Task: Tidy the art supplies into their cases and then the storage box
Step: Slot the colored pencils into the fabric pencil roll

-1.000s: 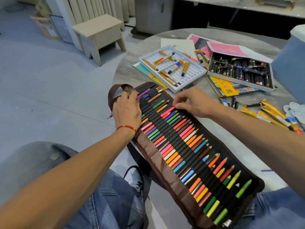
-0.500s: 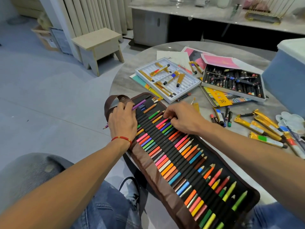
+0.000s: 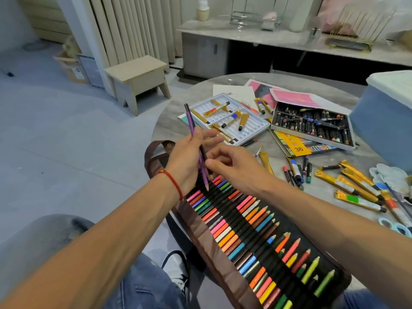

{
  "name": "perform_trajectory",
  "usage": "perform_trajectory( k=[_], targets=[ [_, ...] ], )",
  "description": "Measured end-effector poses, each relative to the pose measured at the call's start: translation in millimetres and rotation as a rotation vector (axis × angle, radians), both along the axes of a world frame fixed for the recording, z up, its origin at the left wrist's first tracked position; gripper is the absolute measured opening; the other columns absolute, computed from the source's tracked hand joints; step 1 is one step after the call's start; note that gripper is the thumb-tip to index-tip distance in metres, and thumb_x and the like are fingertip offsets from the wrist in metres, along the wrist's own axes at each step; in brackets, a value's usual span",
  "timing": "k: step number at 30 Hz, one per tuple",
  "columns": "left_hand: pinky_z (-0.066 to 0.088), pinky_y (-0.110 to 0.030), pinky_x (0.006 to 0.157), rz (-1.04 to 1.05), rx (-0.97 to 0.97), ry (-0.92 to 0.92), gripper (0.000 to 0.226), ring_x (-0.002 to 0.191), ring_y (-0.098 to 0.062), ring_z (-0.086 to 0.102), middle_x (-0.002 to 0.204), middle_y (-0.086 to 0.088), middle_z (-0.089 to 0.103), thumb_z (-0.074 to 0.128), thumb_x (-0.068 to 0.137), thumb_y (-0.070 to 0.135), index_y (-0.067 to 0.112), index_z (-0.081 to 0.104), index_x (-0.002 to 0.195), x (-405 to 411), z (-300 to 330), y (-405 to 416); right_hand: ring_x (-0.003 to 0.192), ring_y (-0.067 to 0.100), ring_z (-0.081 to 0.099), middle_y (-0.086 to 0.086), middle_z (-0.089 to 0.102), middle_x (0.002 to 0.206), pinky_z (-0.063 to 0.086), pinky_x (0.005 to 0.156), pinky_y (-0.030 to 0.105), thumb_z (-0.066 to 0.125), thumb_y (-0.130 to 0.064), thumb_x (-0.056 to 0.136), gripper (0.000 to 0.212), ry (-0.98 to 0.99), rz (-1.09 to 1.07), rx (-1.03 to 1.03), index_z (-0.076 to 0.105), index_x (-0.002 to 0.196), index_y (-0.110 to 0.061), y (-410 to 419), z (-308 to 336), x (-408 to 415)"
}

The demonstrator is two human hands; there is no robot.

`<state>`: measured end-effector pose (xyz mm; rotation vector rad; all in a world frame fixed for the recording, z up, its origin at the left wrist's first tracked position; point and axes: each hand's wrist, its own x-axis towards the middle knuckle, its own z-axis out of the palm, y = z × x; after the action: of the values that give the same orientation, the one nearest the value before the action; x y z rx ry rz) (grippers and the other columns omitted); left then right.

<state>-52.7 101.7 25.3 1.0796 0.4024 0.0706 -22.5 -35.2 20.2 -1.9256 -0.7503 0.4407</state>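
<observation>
Purple pencil point(image 3: 193, 132) held in the left hand point(image 3: 187, 155), fingers curled round the mid-shaft; the blunt end stands up and away beyond the hand, the sharpened tip points down toward the roll-up pencil case point(image 3: 256, 237) just below the wrist; pencil clear of the case, not seated in any loop. Right hand point(image 3: 234, 166) just beside the left, fingers bent, fingertips point(image 3: 208, 162) at the lower shaft of the pencil; whether they pinch it or only touch it cannot be told. The case lies unrolled under both hands and runs back along the right forearm toward the person; rows of coloured pencils sit in its black loops; its brown strap end point(image 3: 159, 150) lies below the left hand. Beyond the left hand, on the grey surface point(image 3: 169, 123): white tray point(image 3: 225, 121) holding several gold paint tubes. Beyond the right hand: open box of oil pastels point(image 3: 312, 124), resting on a printed lid marked 36. Outboard of the right hand: loose pastels point(image 3: 296, 170) and loose gold paint tubes point(image 3: 350, 186); farther out, the blue storage box point(image 3: 385, 121) at the surface edge.
</observation>
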Motion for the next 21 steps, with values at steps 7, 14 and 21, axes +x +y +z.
perform_trajectory(
  k=[7,14,21],
  targets=[
    [0.059,-0.041,0.089,0.068,0.499,0.067,0.036,0.087,-0.02,0.074,0.094,-0.004,0.077,0.039,0.106,0.036,0.014,0.066,0.113,2.6,-14.3,30.6,0.074,0.008,0.063,-0.008,0.067,0.081,0.049,0.07,0.033,0.057,-0.029,0.1,0.007,-0.362,-0.005,-0.39,0.058,0.099,-0.022,-30.4,-2.3,35.9],
    [0.057,-0.042,0.07,0.133,1.713,0.273,0.028,0.075,-0.029,0.064,0.084,-0.006,0.064,0.04,0.104,0.039,0.02,0.058,0.096,-0.9,-72.2,71.0,0.074,0.005,0.053,-0.012,0.061,0.081,0.035,0.064,0.02,0.064,-0.027,0.097,0.006,-0.534,0.082,-0.639,0.07,0.099,-0.027,-102.2,1.7,84.1],
    [0.053,-0.037,0.069,0.147,1.703,0.24,0.025,0.071,-0.019,0.056,0.08,-0.001,0.058,0.042,0.104,0.04,0.02,0.053,0.094,-2.0,-93.3,67.4,0.089,0.012,0.059,-0.006,0.068,0.099,0.046,0.077,0.032,0.064,-0.027,0.097,0.012,-0.564,0.129,-0.585,0.074,0.103,-0.023,-88.5,-8.2,98.7]
  ],
)
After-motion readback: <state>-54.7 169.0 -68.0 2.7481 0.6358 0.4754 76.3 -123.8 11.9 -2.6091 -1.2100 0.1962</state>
